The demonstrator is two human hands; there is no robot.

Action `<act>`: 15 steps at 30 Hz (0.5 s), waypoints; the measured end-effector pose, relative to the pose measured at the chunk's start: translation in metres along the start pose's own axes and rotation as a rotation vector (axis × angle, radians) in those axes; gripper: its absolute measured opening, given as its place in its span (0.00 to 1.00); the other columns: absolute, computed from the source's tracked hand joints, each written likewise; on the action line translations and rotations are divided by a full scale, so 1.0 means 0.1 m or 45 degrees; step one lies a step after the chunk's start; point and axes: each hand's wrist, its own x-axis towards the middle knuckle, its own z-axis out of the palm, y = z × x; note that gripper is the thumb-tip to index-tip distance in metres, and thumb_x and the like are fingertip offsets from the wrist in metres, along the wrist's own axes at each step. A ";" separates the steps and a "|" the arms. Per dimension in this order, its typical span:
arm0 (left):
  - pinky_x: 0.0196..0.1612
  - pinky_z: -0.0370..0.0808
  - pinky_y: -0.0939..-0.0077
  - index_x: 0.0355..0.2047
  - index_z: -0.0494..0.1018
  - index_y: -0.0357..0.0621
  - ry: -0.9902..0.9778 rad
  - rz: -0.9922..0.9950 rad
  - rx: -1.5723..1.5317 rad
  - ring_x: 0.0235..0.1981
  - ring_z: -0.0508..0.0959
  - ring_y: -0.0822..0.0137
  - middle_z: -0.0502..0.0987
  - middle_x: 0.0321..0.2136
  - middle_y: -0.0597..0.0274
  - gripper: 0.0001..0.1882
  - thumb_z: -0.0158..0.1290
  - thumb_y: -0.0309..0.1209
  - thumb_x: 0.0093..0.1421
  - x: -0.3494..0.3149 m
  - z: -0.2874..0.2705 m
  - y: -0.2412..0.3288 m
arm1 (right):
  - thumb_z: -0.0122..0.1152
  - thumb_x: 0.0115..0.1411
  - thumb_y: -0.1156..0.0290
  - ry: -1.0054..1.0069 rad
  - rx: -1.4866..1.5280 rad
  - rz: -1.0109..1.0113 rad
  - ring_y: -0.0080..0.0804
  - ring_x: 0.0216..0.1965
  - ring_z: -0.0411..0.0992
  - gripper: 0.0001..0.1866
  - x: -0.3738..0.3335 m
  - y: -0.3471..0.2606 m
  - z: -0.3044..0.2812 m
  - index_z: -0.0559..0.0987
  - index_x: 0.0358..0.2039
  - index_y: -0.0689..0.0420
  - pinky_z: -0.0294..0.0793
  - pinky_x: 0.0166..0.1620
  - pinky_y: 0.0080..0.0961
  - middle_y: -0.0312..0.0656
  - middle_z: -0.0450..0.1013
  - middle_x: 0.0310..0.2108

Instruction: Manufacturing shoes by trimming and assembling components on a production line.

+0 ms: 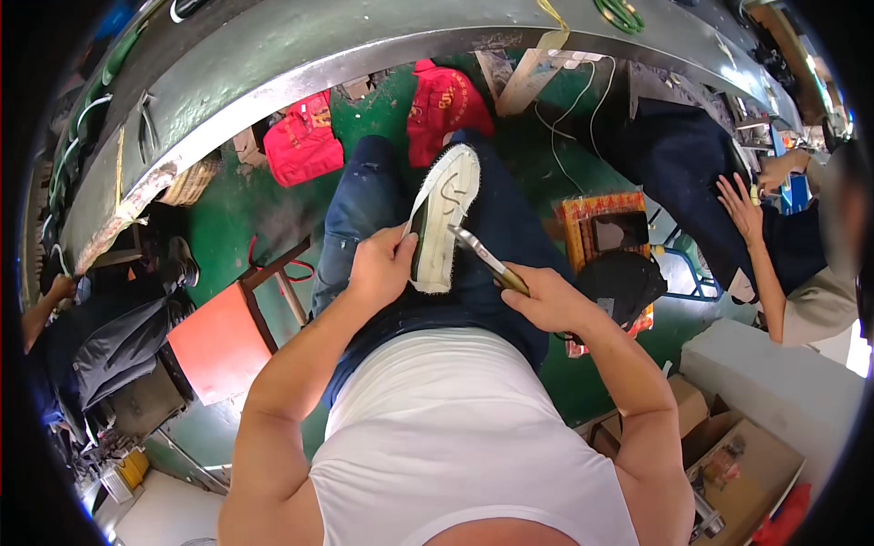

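Shoe (448, 205), white, lay over dark-trousered thighs (521, 214). Left hand (382, 267) had fingers closed on its left edge; right hand (544, 298) had fingers wrapped round metal tool (490, 259), tip at shoe's right edge, contact unclear.

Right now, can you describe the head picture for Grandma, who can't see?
A person's left hand holds a pale shoe-shaped piece above the lap; the right hand grips a metal tool, its tip over that piece. A grey bench crosses the top.
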 end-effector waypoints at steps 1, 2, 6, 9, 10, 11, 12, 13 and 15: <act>0.39 0.76 0.62 0.45 0.77 0.42 0.072 0.147 0.069 0.34 0.80 0.46 0.79 0.31 0.45 0.12 0.51 0.28 0.63 0.00 0.03 0.02 | 0.56 0.62 0.67 -0.006 -0.106 -0.059 0.50 0.41 0.74 0.24 0.02 0.01 -0.01 0.69 0.54 0.68 0.72 0.47 0.35 0.56 0.75 0.40; 0.39 0.76 0.62 0.45 0.77 0.42 0.077 0.142 0.059 0.34 0.80 0.46 0.79 0.31 0.45 0.12 0.51 0.28 0.63 0.02 0.04 0.04 | 0.55 0.62 0.67 -0.012 -0.215 -0.120 0.56 0.47 0.73 0.26 0.05 0.00 -0.03 0.68 0.57 0.69 0.71 0.51 0.38 0.60 0.73 0.45; 0.30 0.75 0.61 0.41 0.77 0.39 0.142 0.363 0.331 0.27 0.79 0.49 0.78 0.25 0.49 0.10 0.52 0.27 0.61 -0.08 0.12 0.08 | 0.55 0.62 0.66 -0.046 -0.331 -0.083 0.58 0.54 0.69 0.30 0.08 -0.19 -0.15 0.64 0.61 0.70 0.68 0.56 0.40 0.64 0.70 0.51; 0.27 0.75 0.62 0.40 0.77 0.37 0.182 0.461 0.438 0.25 0.79 0.51 0.78 0.24 0.51 0.10 0.53 0.27 0.60 -0.13 0.19 0.12 | 0.56 0.61 0.66 -0.046 -0.508 -0.123 0.60 0.51 0.70 0.29 0.14 -0.27 -0.24 0.66 0.58 0.70 0.69 0.54 0.42 0.65 0.71 0.48; 0.26 0.75 0.62 0.39 0.76 0.36 0.227 0.536 0.466 0.24 0.79 0.53 0.77 0.23 0.52 0.09 0.53 0.26 0.59 -0.14 0.21 0.14 | 0.56 0.61 0.66 -0.054 -0.518 -0.115 0.60 0.51 0.70 0.29 0.16 -0.32 -0.29 0.66 0.58 0.70 0.69 0.54 0.42 0.65 0.71 0.48; 0.26 0.75 0.62 0.39 0.76 0.36 0.230 0.531 0.454 0.24 0.79 0.53 0.77 0.23 0.52 0.09 0.53 0.26 0.59 -0.15 0.24 0.15 | 0.56 0.61 0.66 -0.133 -0.589 -0.050 0.60 0.49 0.71 0.27 0.16 -0.40 -0.36 0.68 0.56 0.70 0.70 0.53 0.43 0.65 0.72 0.46; 0.26 0.75 0.62 0.39 0.76 0.34 0.259 0.592 0.437 0.23 0.79 0.53 0.77 0.23 0.53 0.10 0.54 0.27 0.59 -0.15 0.28 0.17 | 0.56 0.60 0.66 -0.208 -0.657 0.017 0.60 0.48 0.72 0.25 0.17 -0.50 -0.42 0.69 0.55 0.69 0.70 0.51 0.44 0.64 0.73 0.44; 0.25 0.75 0.61 0.39 0.76 0.33 0.286 0.652 0.424 0.23 0.79 0.54 0.77 0.22 0.53 0.11 0.54 0.27 0.59 -0.15 0.29 0.19 | 0.57 0.60 0.65 -0.235 -0.737 0.042 0.57 0.43 0.74 0.20 0.22 -0.59 -0.47 0.75 0.45 0.68 0.72 0.47 0.44 0.62 0.76 0.38; 0.29 0.76 0.63 0.39 0.76 0.33 0.222 0.629 0.438 0.26 0.80 0.53 0.78 0.25 0.52 0.11 0.53 0.30 0.60 -0.19 0.27 0.23 | 0.57 0.60 0.64 -0.387 -0.794 0.198 0.55 0.41 0.75 0.18 0.31 -0.96 -0.59 0.77 0.41 0.68 0.73 0.44 0.44 0.61 0.76 0.36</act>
